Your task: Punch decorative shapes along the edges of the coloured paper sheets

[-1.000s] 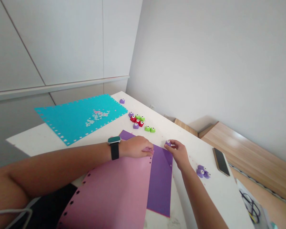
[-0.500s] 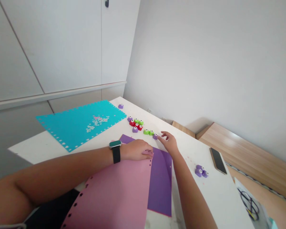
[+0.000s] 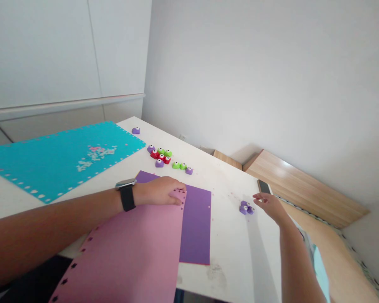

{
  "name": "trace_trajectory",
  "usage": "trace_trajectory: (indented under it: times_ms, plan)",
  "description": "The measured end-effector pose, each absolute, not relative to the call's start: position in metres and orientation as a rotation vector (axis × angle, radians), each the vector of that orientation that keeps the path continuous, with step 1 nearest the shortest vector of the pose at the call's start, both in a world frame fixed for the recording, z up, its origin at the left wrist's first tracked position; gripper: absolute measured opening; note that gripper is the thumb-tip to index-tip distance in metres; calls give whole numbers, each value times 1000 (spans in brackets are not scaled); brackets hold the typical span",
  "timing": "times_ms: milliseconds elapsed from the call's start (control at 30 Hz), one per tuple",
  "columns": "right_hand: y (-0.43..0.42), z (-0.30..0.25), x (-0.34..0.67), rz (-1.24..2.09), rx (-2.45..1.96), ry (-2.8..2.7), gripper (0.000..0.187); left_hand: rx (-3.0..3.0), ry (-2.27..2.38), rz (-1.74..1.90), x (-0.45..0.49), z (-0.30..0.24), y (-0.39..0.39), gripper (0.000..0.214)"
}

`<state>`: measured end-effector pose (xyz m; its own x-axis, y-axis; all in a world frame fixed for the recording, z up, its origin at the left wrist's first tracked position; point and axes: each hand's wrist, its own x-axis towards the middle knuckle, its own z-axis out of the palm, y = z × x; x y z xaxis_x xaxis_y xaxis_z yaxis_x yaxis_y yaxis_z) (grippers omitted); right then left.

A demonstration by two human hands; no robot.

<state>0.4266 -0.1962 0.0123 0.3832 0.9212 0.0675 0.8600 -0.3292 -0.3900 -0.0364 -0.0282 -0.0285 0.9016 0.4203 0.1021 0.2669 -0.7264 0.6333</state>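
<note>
My left hand (image 3: 159, 191), with a dark watch on the wrist, lies flat on the top corner of a pink paper sheet (image 3: 132, 248) that has star holes along its edge. The pink sheet overlaps a purple sheet (image 3: 196, 223). My right hand (image 3: 268, 203) is at the right, fingers loosely apart and empty, just beside a small cluster of purple craft punches (image 3: 246, 208). A purple punch (image 3: 189, 170) sits at the end of a row with two green punches (image 3: 179, 166).
A group of red, green and purple punches (image 3: 159, 155) lies mid-table on the white table (image 3: 227, 252). A teal sheet (image 3: 57, 155) with punched edges and paper bits is at the left. A lone purple punch (image 3: 135, 130) and a phone (image 3: 264, 186) lie further off.
My right hand put a purple punch down beside the green ones, then swung right to the purple cluster. The view turned right. My left hand stayed on the pink sheet.
</note>
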Motion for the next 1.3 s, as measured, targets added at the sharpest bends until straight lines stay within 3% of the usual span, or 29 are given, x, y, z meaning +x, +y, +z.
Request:
trace_trajectory:
  times_ms: [200,433,600,833,1000,1300]
  plan:
    - [-213,-2,406,300,-2304,-1691,28,2419,487,291,-34,-25,-30,25]
    - [-214,-24,384,141,-2342,-1833,30,2397,440,313,-34,-30,-28,22]
    - [-209,-18,358,134,-2254,-1801,21,2366,350,315,-35,-24,-29,17]
    - [-169,-11,258,743,-1708,-1382,39,2280,410,401,-37,-21,-25,20]
    - [-150,-28,199,954,-1594,-1305,41,2271,502,464,-38,-24,-19,25]
    - [-164,-41,180,556,-1599,-1584,24,2232,496,442,-38,-23,-22,23]
